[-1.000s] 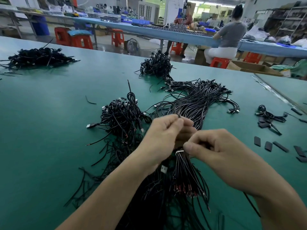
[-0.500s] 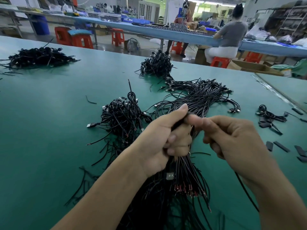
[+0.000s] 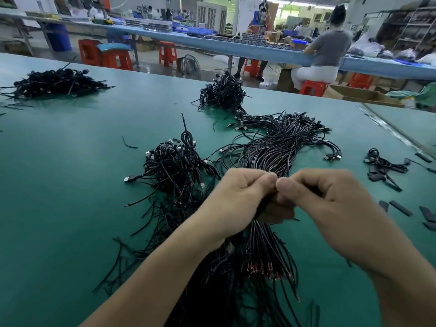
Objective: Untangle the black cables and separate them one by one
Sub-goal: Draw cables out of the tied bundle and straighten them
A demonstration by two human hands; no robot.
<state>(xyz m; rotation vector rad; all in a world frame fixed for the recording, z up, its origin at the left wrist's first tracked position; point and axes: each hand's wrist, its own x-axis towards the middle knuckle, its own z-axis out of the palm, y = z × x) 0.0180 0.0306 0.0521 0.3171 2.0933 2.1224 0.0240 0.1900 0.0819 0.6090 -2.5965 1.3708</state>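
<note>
A thick bundle of black cables (image 3: 278, 147) runs from its USB plugs at the far end toward me, and its bare red-tipped ends (image 3: 269, 260) hang below my hands. My left hand (image 3: 233, 199) grips the bundle around its middle. My right hand (image 3: 330, 204) meets it from the right, thumb and curled fingers pinching the cables at the same spot. The stretch of bundle inside both fists is hidden. A tangled black heap (image 3: 174, 166) lies just left of my hands.
More black cable heaps lie at the far left (image 3: 56, 82) and far centre (image 3: 224, 93) of the green table (image 3: 70, 185). Small black flat pieces (image 3: 398, 206) and a short cable knot (image 3: 382, 164) lie to the right. Loose cables spread under my forearms. A seated person works at another bench behind.
My right hand first pinched at the white tie low on the bundle, then rose to meet my left hand's thumb. Both hands now hold the bundle higher, closer together.
</note>
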